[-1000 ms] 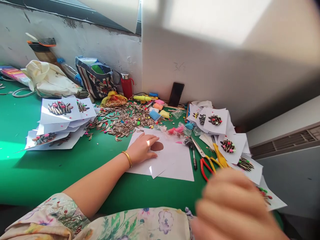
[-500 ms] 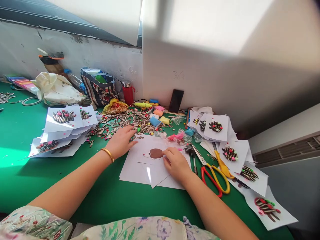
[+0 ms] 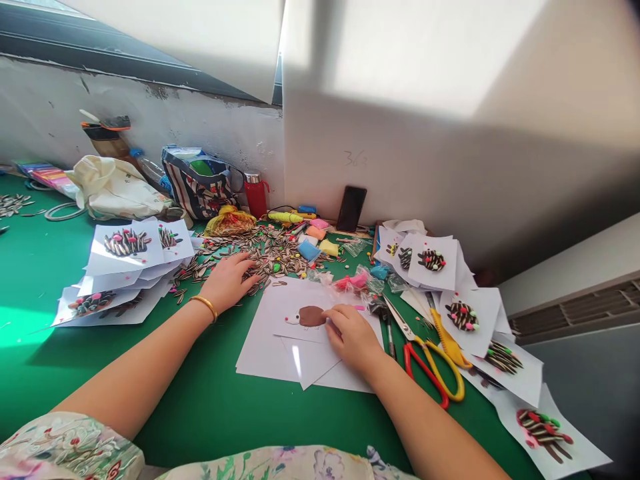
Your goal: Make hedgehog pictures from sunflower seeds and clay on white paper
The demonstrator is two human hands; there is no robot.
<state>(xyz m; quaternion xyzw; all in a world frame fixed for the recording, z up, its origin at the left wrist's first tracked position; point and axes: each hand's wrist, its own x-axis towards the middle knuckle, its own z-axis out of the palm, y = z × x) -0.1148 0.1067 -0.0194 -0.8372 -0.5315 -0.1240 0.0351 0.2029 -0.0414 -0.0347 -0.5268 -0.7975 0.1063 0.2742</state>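
A hedgehog figure with a brown clay body [image 3: 311, 317] and a pale face lies on a white paper sheet [image 3: 263, 353] in front of me. At the body's right end, the fingertips of my right hand [image 3: 353, 337] are curled close together; anything between them is hidden. My left hand [image 3: 229, 283] reaches over the near edge of a spread of striped sunflower seeds [image 3: 273, 247], fingers stretched and somewhat apart, with nothing visible held. A few loose seeds lie at the sheet's top edge.
Scissors [image 3: 433, 363] and a pen [image 3: 391, 337] lie right of the sheet. Finished-looking seed hedgehog cards [image 3: 127, 250] pile up at left, with more cards [image 3: 433, 260] at right. Coloured clay packets [image 3: 309, 251], a phone [image 3: 351, 208], a red flask [image 3: 256, 197] and bags stand behind.
My left hand has drawn back a little to the left over the seeds. The right hand stays beside the brown body, and the view has tilted slightly upward.
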